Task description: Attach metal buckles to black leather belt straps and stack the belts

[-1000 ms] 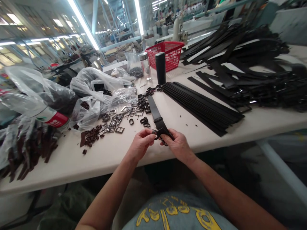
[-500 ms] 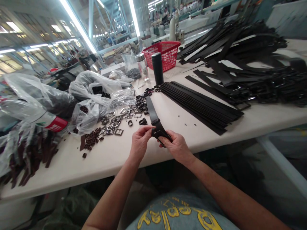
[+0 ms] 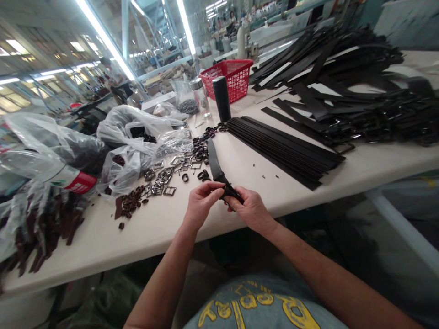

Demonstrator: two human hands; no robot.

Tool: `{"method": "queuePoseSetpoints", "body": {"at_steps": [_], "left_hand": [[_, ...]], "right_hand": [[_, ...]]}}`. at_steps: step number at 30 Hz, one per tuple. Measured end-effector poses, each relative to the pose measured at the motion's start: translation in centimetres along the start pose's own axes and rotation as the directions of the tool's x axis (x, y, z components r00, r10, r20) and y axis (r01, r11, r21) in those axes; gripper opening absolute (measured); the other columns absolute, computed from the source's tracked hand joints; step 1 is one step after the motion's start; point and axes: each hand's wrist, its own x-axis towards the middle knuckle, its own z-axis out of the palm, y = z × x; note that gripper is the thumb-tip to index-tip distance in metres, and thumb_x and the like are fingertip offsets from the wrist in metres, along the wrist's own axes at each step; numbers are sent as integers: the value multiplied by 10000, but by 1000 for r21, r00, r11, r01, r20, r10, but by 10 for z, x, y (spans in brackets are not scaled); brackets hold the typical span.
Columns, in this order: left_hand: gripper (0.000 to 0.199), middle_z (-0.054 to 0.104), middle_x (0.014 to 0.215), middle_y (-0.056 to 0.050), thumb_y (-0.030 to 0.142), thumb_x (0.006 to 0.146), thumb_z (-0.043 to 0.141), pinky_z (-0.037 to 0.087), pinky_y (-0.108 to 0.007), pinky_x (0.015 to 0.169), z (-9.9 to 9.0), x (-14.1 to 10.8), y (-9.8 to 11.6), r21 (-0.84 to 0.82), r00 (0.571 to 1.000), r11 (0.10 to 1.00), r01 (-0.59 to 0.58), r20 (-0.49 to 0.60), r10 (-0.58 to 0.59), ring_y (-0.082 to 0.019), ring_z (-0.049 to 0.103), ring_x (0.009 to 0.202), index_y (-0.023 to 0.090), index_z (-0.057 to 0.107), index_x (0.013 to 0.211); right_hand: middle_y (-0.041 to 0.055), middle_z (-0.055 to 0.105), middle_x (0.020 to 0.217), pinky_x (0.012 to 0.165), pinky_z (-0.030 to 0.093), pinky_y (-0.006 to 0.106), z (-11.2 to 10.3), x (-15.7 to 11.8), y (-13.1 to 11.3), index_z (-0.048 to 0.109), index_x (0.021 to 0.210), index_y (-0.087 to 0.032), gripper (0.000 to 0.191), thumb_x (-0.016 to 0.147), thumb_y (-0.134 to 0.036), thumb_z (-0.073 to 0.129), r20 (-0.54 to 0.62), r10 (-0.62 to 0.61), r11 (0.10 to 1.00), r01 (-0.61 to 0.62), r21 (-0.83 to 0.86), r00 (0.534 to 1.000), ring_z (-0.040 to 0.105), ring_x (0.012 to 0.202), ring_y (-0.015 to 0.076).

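Note:
A black belt strap (image 3: pixel 214 161) runs from the table up to both hands near the front edge. My right hand (image 3: pixel 252 205) is closed around its near end, thumb on top. My left hand (image 3: pixel 202 201) pinches at the same end from the left, its fingertips pressed against the strap; part of the strap end is covered by the fingers. Just left of the strap lie black belt loops (image 3: pixel 203 175), and beyond them metal buckles (image 3: pixel 163 176) in a loose heap. Brown belt loops (image 3: pixel 132 202) are piled further left.
A row of black straps (image 3: pixel 274 148) lies right of the hands, with a larger heap of belts (image 3: pixel 373 105) behind. A dark cylinder (image 3: pixel 222 98), glass bottle (image 3: pixel 200 98) and red basket (image 3: pixel 236 75) stand at the back. Plastic bags (image 3: pixel 126 132) and brown strips (image 3: pixel 44 228) cover the left.
My left fingers have moved in over the strap's near end and now cover more of it. The strap bows slightly. The whole view has shifted a little.

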Motion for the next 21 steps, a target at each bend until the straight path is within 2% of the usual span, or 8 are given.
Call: {"method": "queuePoseSetpoints", "body": {"at_steps": [2, 4, 9, 12, 17, 19, 21], "left_hand": [[278, 724, 817, -22, 386, 653, 845, 540, -268, 677, -1, -1, -2, -40, 999, 999, 14, 48, -12, -139, 639, 711, 198, 777, 846], [263, 710, 837, -31, 384, 658, 843, 543, -280, 685, 1, -1, -5, -13, 998, 1000, -6, 68, 6, -150, 642, 732, 197, 776, 831], [101, 652, 776, -27, 308, 725, 800, 479, -250, 603, 7, -2, -10, 272, 985, 947, -170, 29, 168, -134, 586, 683, 210, 778, 736], [56, 667, 787, -31, 272, 781, 756, 484, -253, 603, 8, -5, -7, 363, 970, 900, -243, 92, 225, -138, 600, 676, 227, 788, 787], [175, 704, 934, -54, 221, 868, 666, 539, -277, 748, 3, -11, 4, 387, 923, 847, -366, 268, 277, -165, 666, 834, 263, 784, 990], [191, 718, 922, -52, 212, 884, 644, 540, -289, 783, 2, -13, 4, 395, 916, 835, -383, 281, 287, -171, 673, 852, 271, 779, 1005], [173, 730, 892, -44, 213, 872, 655, 542, -291, 772, 4, -13, 1, 389, 932, 852, -351, 230, 279, -171, 676, 817, 262, 768, 993]], "right_hand": [[5, 706, 715, 560, 503, 251, 0, 0, 1, 648, 833, -201, 181, 851, -380, 622, -3, 3, 1000, -3, 15, 1000, 669, 567, 152], [-2, 694, 699, 553, 500, 247, -1, 1, 1, 641, 834, -201, 181, 846, -382, 624, 4, 4, 1000, -4, 22, 1000, 668, 568, 153], [-4, 689, 713, 611, 504, 240, -11, 1, -5, 635, 887, -194, 101, 825, -262, 593, 94, -26, 1000, 24, 20, 995, 675, 666, 161], [2, 687, 738, 636, 488, 240, -17, -1, -10, 630, 893, -187, 110, 822, -240, 566, 123, -37, 999, 33, 34, 992, 645, 696, 154], [15, 666, 760, 660, 486, 260, -19, -4, -13, 623, 896, -178, 151, 846, -292, 538, 104, -46, 995, 36, 96, 994, 635, 718, 160], [14, 655, 758, 649, 492, 262, -18, -4, -13, 619, 907, -178, 173, 851, -328, 552, 104, -27, 994, 16, 104, 994, 643, 711, 163], [13, 651, 759, 641, 502, 262, -17, -4, -13, 619, 919, -180, 202, 857, -364, 563, 97, -3, 994, -7, 108, 995, 654, 700, 163]]}}
